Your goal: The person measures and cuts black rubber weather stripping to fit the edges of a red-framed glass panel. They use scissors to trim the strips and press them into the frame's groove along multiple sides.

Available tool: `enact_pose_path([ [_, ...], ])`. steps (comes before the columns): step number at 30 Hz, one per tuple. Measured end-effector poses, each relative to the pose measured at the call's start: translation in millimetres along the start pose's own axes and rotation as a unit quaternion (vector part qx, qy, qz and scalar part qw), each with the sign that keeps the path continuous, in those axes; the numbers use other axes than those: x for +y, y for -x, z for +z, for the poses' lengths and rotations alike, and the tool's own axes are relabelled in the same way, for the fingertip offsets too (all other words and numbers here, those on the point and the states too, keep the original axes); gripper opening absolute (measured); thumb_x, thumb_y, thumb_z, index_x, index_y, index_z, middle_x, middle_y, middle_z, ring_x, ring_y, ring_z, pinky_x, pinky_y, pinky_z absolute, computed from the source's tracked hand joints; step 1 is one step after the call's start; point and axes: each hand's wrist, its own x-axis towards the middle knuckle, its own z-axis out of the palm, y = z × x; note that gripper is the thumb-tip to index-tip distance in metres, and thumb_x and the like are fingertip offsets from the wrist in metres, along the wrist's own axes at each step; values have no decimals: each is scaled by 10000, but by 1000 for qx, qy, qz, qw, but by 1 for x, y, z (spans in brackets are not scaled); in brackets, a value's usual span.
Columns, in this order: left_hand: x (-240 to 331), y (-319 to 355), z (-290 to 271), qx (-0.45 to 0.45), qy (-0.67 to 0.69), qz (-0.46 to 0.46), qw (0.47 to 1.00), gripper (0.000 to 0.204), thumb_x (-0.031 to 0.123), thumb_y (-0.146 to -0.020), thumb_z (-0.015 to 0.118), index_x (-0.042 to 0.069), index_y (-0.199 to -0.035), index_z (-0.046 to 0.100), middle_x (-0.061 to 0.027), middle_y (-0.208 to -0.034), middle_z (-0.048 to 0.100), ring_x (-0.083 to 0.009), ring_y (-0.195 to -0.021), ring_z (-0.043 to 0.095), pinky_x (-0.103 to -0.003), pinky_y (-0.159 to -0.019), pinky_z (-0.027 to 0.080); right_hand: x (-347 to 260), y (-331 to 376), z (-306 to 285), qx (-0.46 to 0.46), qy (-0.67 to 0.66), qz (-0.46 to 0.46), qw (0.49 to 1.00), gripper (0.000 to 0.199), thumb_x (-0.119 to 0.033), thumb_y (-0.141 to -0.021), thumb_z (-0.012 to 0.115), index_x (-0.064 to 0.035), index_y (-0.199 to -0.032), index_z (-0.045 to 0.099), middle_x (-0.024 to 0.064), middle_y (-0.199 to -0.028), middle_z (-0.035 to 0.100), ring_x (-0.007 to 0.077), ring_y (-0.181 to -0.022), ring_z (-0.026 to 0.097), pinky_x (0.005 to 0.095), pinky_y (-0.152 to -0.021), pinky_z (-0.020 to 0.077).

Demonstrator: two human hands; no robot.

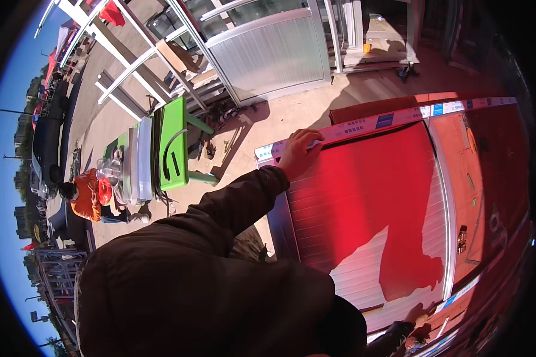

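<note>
A large framed panel [357,262] with a ribbed pale surface lies before me, mostly in reddish shadow. Printed protective film covers its far rail [363,126]. At the far left corner, my left hand [301,153] is closed over this rail, fingers curled across its edge. My right hand [420,313] is at the near rail [458,296], low in the view. Its fingers look bent around that rail, partly in shade. A pale upright bar [443,208] crosses the panel's right part. Beyond the bar shows a worn orange-red surface [464,178].
A green stool-like table [175,143] stands left, beside wrapped long profiles [140,160]. A person in an orange top [86,195] is beyond them. White frames [131,59] and a ribbed metal door panel [271,56] lean at the back. Parked vehicles [44,143] line the far left.
</note>
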Motion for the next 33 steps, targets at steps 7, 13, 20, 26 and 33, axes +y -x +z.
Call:
enact_pose_path([
  [7,-265,213,-195,279,-50,-383,879,205,112,-845,677,55,-1041,681,-125,-1002,669,-298,-1002,635,-383,-905,491,-420,141,-101,-208,-329,-257,885,504,-114,-870,490,71,-1338,507,269,-1405,483,420,-1307,457,501,-1097,363],
  [13,-419,410,-311,238,-249,-565,750,321,196,-841,649,34,-1116,669,-197,-1102,667,-358,-1062,620,-447,-936,490,-563,250,-94,-36,-215,-381,898,563,-312,-977,518,80,-1378,463,302,-1388,478,470,-1266,459,541,-1073,356],
  [20,-499,449,-451,227,-356,-675,606,388,200,-852,593,71,-1214,644,-174,-1252,625,-369,-1172,581,-459,-978,485,-571,244,-107,-55,-111,-396,910,528,-281,-1008,428,70,-1402,453,297,-1311,539,426,-1190,539,468,-1017,420],
  [26,-535,464,-488,99,-392,-653,641,284,218,-811,723,87,-1052,650,-159,-1111,639,-359,-1055,626,-471,-891,523,-554,244,-82,25,-143,-395,907,580,-391,-1041,397,69,-1385,478,302,-1328,533,446,-1205,524,471,-1043,402],
  [33,-516,489,-488,143,-278,-619,720,330,227,-769,698,61,-1054,705,-185,-989,715,-357,-925,681,-451,-821,545,-566,243,-96,-38,-112,-386,915,610,-374,-1005,410,93,-1397,436,326,-1347,499,473,-1232,494,506,-1067,386],
])
